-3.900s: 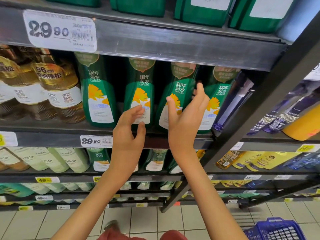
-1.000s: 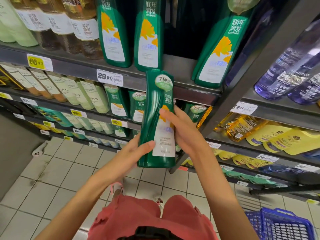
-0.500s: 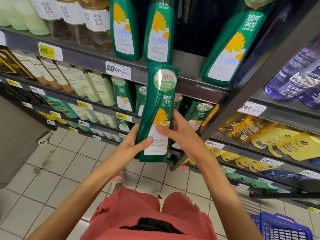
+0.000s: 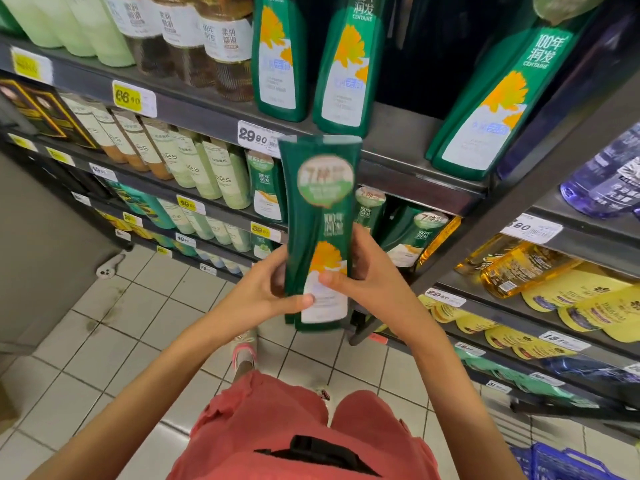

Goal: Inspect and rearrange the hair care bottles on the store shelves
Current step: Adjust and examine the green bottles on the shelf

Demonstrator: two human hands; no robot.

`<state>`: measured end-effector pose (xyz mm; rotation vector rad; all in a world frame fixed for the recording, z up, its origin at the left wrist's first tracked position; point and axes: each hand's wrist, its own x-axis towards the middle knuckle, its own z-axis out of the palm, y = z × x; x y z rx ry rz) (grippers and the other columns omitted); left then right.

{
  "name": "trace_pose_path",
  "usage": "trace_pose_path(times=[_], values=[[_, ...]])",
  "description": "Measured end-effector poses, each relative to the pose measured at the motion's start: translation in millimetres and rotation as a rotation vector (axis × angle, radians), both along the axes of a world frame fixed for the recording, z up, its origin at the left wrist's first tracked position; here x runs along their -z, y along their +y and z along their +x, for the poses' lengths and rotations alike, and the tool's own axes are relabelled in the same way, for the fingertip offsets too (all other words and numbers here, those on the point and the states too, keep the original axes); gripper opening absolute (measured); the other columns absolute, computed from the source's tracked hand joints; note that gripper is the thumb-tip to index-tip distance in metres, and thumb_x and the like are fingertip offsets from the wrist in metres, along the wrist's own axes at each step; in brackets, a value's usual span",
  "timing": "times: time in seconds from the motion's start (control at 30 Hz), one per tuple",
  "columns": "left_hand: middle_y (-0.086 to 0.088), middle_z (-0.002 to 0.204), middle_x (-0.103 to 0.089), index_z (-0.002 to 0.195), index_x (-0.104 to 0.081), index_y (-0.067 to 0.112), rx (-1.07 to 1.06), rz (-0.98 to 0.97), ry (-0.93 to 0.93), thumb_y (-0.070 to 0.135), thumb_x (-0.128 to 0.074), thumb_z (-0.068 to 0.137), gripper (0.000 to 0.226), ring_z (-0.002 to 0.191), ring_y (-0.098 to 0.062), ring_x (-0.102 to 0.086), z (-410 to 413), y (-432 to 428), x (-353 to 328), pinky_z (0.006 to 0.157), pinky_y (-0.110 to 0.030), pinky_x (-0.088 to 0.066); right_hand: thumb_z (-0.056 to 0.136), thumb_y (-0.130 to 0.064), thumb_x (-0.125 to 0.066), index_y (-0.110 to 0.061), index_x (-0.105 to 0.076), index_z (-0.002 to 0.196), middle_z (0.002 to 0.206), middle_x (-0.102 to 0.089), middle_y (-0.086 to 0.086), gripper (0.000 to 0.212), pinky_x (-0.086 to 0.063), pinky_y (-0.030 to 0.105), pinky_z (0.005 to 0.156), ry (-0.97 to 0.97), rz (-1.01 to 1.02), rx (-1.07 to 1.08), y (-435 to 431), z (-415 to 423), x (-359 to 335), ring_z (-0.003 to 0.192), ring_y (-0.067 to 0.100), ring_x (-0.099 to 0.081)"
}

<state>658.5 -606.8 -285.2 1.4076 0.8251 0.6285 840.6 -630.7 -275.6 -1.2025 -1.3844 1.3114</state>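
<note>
Bottle (image 4: pixel 318 202), one, between two hands (image 4: pixel 367 277)

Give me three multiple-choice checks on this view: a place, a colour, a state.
1. Where is the tall green plastic bottle with the yellow flower label?
A. Held in front of the grey metal shelves
B. On the floor
C. On the upper shelf

2. What colour is the plastic mesh shopping basket at bottom right?
A. Red
B. Grey
C. Blue

3. What holds that bottle?
A. Nothing
B. Left grip and right grip
C. Right grip alone

Key: 1 A, it is clear of every shelf; 2 C, blue mesh shows; 3 B, both wrap its lower half.
</note>
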Motion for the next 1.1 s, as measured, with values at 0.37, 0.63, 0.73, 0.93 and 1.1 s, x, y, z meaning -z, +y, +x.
trace_pose_path(times=[0.37,0.63,0.73,0.93,1.1], values=[[0.0,0.106,-0.071,0.096,-0.073,0.033,-0.141,-0.638,-0.188,0.047,-0.064,0.074,0.028,0.094,-0.017,-0.069,-23,-21,-16,0.065,-0.026,-0.056,0.088,-0.036,-0.064,-0.004,-0.069,0.103,0.081,-0.073,0.001,0.036,-0.049,0.014,0.052,0.052,-0.505,-0.085,23,-33,-20,0.068,0.007,-0.069],[0.008,0.107,-0.07,0.113,-0.059,0.023,-0.281,-0.104,0.004,0.036,-0.072,0.068,0.048,0.096,-0.006,-0.066,-36,-24,-17,0.072,-0.014,-0.052,0.089,-0.03,-0.056,-0.028,-0.053,0.117,0.118,-0.064,-0.007,0.028,-0.054,0.027,0.089,0.144,-0.365,-0.132,1,-40,-5,0.106,0.007,-0.063],[0.008,0.112,-0.068,0.114,-0.059,0.029,-0.198,0.007,-0.014,0.046,-0.076,0.065,0.055,0.1,-0.009,-0.065,-33,-11,-27,0.076,-0.016,-0.052,0.08,-0.032,-0.06,-0.035,-0.051,0.114,0.113,-0.066,-0.02,0.035,-0.05,0.016,0.084,0.176,-0.217,-0.017,-16,-40,2,0.107,-0.002,-0.061],[0.01,0.112,-0.068,0.124,-0.053,0.03,-0.089,0.182,0.091,0.039,-0.072,0.077,0.051,0.104,-0.012,-0.064,8,22,-45,0.09,-0.028,-0.051,0.077,-0.036,-0.06,-0.03,-0.052,0.117,0.11,-0.068,-0.016,0.042,-0.052,0.02,0.085,0.17,-0.023,0.269,-9,-18,-12,0.105,0.003,-0.063],[0.017,0.118,-0.06,0.135,-0.042,0.029,0.01,0.369,0.178,0.024,-0.061,0.086,0.052,0.105,0.008,-0.056,35,52,-59,0.09,-0.014,-0.045,0.078,-0.028,-0.062,-0.022,-0.054,0.117,0.103,-0.071,-0.01,0.041,-0.052,0.017,0.077,0.174,0.045,0.487,9,-5,-22,0.098,0.004,-0.066]])
